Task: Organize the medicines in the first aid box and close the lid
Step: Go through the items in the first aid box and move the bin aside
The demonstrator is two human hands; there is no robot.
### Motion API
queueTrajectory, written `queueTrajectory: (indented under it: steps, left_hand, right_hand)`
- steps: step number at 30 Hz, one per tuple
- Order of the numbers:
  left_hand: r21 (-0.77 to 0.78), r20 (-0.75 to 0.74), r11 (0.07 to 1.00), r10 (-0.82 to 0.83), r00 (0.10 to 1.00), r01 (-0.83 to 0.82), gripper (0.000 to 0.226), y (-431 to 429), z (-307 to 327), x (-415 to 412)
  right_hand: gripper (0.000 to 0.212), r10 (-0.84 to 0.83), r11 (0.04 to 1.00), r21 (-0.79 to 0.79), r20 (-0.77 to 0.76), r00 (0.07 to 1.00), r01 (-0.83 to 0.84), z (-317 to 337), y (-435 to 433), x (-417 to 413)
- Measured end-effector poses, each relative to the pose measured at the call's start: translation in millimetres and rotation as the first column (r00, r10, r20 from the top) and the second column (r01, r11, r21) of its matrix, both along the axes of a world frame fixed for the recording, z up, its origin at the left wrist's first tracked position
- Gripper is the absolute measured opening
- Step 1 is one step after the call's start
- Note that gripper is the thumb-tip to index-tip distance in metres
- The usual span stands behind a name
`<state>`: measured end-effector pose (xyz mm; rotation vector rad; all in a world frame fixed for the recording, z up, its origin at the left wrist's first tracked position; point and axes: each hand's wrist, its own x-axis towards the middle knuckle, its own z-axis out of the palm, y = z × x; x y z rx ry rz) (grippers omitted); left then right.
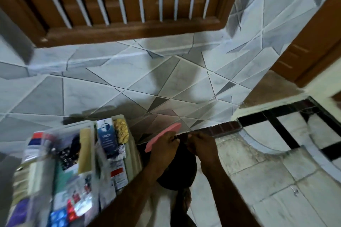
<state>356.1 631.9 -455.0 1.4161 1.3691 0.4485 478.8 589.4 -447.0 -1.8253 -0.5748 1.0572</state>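
The first aid box (133,155), clear plastic with dividers, lies open at the lower left, blurred. It is packed with medicines: a blue-and-white carton (106,135), a strip of yellow tablets (121,131), a beige tube (85,150) and red blister packs (73,206). I cannot make out its lid. Just right of the box, my left hand (163,148) grips a flat pink object (164,133) by its lower part. My right hand (202,146) pinches the top of a black bag (178,169) that hangs below both hands. The hands nearly touch.
A grey tiled wall (166,83) rises behind the box, with a wooden barred window (129,5) above it. A low ledge edged in black and brick tiles (227,128) runs to the right. Pale floor tiles (267,180) fill the lower right.
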Motion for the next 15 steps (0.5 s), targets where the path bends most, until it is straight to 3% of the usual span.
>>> queueTrajectory:
  steps: [4,9,15]
  left_hand:
    - [0.143,0.005,0.989,0.025,1.000,-0.025,0.013,-16.9,40.7,-37.8]
    - [0.257,0.137,0.956,0.107,0.985,-0.140,0.025,-41.5,75.3,-85.2]
    - [0.290,0.310,0.907,0.212,0.927,-0.305,0.018,-68.3,97.0,-138.8]
  right_hand:
    - [0.014,0.044,0.994,0.102,0.009,0.999,-0.045,42.0,-7.8,-31.9]
    - [0.013,0.152,0.968,0.198,0.032,0.988,-0.156,80.0,-18.8,-76.7]
    - [0.015,0.361,0.882,0.276,0.124,0.924,-0.382,97.0,-25.8,-135.1]
